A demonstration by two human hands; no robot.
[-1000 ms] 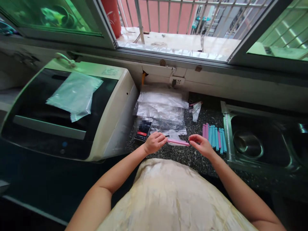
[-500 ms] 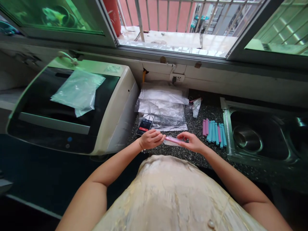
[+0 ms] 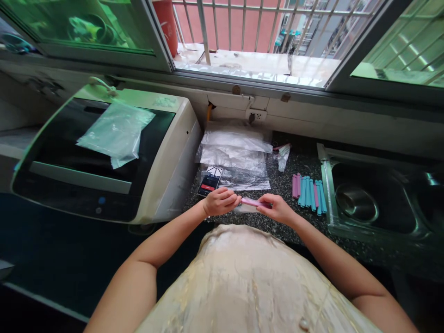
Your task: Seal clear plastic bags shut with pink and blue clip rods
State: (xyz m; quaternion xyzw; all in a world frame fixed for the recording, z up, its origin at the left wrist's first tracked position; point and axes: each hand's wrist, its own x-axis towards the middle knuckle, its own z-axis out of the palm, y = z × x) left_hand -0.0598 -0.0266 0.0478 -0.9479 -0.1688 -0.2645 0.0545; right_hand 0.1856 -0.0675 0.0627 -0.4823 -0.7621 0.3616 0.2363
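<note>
My left hand (image 3: pixel 220 201) and my right hand (image 3: pixel 277 208) both pinch a pink sealing clip (image 3: pixel 252 202) over the speckled counter (image 3: pixel 277 222), close to my body. A small clear plastic bag (image 3: pixel 244 208) hangs under the clip between the hands. Behind them lies a stack of clear plastic bags (image 3: pixel 236 155). To the right sits a row of blue and pink clips (image 3: pixel 309 192).
A phone (image 3: pixel 209 181) with a timer lies left of the bag stack. A white washing machine (image 3: pixel 104 152) with a plastic bag (image 3: pixel 116 134) on its lid fills the left. A steel sink (image 3: pixel 367 199) is at the right. A clipped bag (image 3: pixel 282 155) lies by the wall.
My right hand has slid left along the pink clip toward my left hand. The bag under the clip now shows less between the hands.
</note>
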